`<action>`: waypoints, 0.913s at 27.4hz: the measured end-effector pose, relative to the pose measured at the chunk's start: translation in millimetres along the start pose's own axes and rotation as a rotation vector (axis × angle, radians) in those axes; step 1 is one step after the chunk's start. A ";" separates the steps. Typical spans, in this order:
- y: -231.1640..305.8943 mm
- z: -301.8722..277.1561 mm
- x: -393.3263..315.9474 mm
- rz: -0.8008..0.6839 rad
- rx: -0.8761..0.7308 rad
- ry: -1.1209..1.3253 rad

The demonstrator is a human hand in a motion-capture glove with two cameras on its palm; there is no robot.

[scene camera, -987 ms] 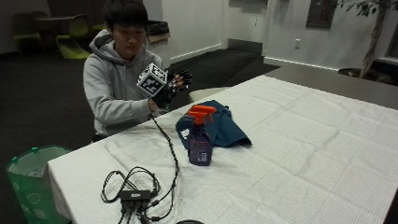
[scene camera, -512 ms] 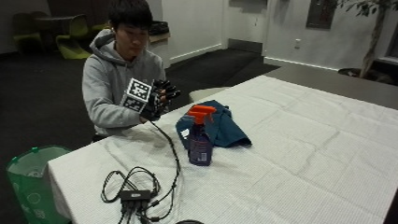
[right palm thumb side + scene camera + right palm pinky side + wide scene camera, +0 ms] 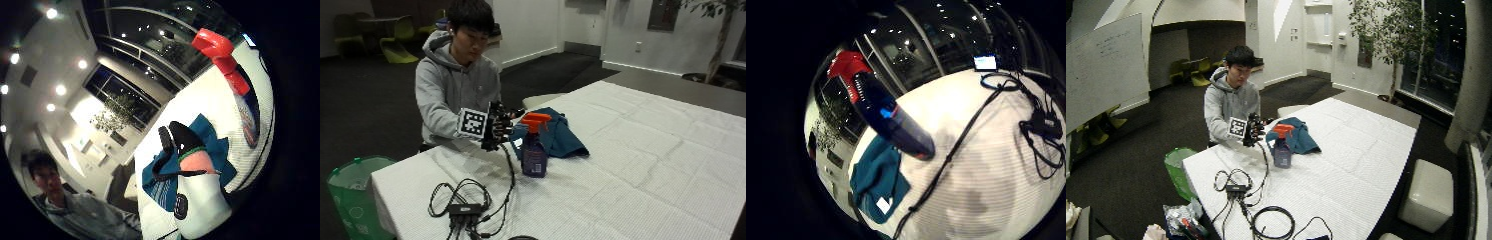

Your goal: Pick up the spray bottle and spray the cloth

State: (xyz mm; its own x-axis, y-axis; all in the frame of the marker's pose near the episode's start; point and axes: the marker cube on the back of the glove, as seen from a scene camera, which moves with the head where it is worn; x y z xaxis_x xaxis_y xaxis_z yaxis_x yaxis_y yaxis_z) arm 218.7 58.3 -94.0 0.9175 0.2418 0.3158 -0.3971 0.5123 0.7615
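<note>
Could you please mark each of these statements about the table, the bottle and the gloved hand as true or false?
1. The spray bottle stands upright on the table. True.
2. The gloved right hand grips the bottle. False: it is beside the bottle, apart from it, holding nothing.
3. The teal cloth lies on the table behind the bottle. True.
4. The bottle's trigger head is green. False: it is orange-red.
5. The cloth is draped over the bottle. False: it lies on the table beside it.
</note>
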 end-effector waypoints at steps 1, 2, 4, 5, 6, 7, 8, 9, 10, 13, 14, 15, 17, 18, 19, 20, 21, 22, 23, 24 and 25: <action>-4.1 3.3 3.1 0.020 -0.003 -0.005; -8.5 6.6 6.0 0.038 -0.005 -0.010; -17.2 13.5 11.6 0.072 -0.005 -0.022; -21.1 17.2 14.1 0.089 -0.002 -0.028; -24.5 20.9 16.3 0.107 0.000 -0.031; -27.5 24.3 18.2 0.123 0.000 -0.032; -30.2 27.3 20.0 0.137 -0.006 -0.030; -33.0 29.9 21.6 0.147 -0.015 -0.027; -35.8 32.3 23.2 0.154 -0.027 -0.026; -44.6 40.1 26.0 0.184 -0.047 -0.049; -47.5 43.0 26.0 0.199 -0.046 -0.066; -50.0 45.8 25.7 0.213 -0.044 -0.084; -54.4 50.0 24.9 0.238 -0.044 -0.114; -56.2 51.9 24.4 0.249 -0.043 -0.125; -57.8 53.7 23.9 0.260 -0.039 -0.133; -59.2 55.5 23.5 0.269 -0.035 -0.138; -60.4 57.0 23.1 0.278 -0.032 -0.142; -61.7 58.2 22.8 0.286 -0.033 -0.146; -62.9 59.0 22.6 0.293 -0.036 -0.150; -63.6 59.6 22.5 0.301 -0.040 -0.154; -63.9 60.3 22.7 0.310 -0.044 -0.159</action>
State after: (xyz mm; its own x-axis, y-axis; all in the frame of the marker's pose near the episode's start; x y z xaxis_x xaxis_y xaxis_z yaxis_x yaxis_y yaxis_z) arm 266.2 -18.6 -101.4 0.7438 0.2618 0.6151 -0.6548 0.4702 0.5917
